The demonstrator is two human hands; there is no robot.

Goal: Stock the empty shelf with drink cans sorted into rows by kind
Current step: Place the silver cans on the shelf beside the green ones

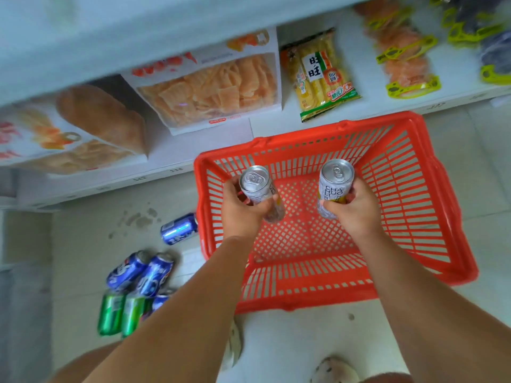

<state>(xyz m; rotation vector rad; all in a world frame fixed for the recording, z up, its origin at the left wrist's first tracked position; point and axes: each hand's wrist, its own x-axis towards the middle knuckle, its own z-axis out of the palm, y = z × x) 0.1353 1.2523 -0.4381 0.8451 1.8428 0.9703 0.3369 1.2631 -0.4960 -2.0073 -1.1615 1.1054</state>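
Observation:
My left hand (243, 210) grips a slim silver-and-yellow can (258, 186), held upright above the red plastic basket (409, 167). My right hand (356, 208) grips a second slim can (333, 181) of the same kind, also over the basket. The basket stands on the floor with nothing else showing inside it. To its left on the floor, one blue can (179, 229) lies alone. Nearer me lie two more blue cans (141, 272) and two green cans (121, 313); my left forearm partly covers another blue one.
A low white shelf (276, 125) behind the basket carries snack bags: crisps (210, 87), a yellow rice-cracker pack (320, 76), a bread loaf (102, 117) and orange packs with yellow clips (406, 51). Pale tiled floor (290, 341) lies around. My feet in light shoes show at the bottom edge.

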